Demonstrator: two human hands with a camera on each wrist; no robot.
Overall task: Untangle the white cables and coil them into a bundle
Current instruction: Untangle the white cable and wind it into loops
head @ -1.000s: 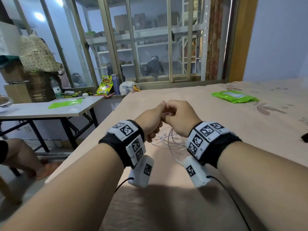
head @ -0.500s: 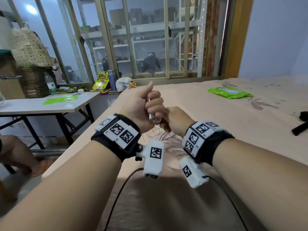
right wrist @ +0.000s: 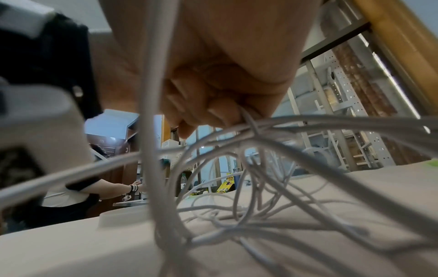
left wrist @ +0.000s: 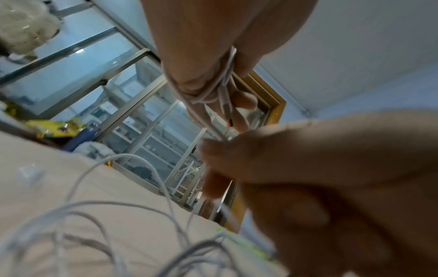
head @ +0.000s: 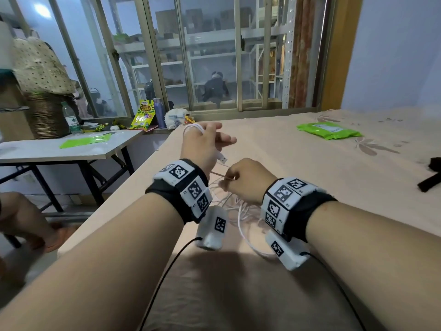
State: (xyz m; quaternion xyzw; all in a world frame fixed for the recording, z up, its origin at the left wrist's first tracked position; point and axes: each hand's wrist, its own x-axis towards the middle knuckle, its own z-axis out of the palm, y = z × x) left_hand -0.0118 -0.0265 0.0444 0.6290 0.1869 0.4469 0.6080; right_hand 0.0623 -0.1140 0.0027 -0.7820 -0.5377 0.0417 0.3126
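Observation:
The white cables [head: 230, 205] lie in a loose tangle on the beige bed [head: 298, 168] below both wrists. My left hand [head: 213, 139] is raised above the bed. One cable is looped round its thumb and fingers [left wrist: 201, 91], and the USB plug [head: 223, 160] hangs below the palm. My right hand [head: 229, 181] sits lower and to the right, pinching a strand that runs up to the left hand. In the right wrist view its curled fingers [right wrist: 213, 105] grip the strand above the tangle [right wrist: 237, 196].
A green packet [head: 329, 130] lies far right on the bed and a black object [head: 432, 174] at its right edge. A white folding table [head: 71, 151] stands left of the bed edge. A seated person's leg [head: 21, 216] is beside it. The window is behind.
My left hand has risen and moved away from me, its fingers loosened with the cable looped round them. The right hand stayed low, and a strand now stretches between the hands.

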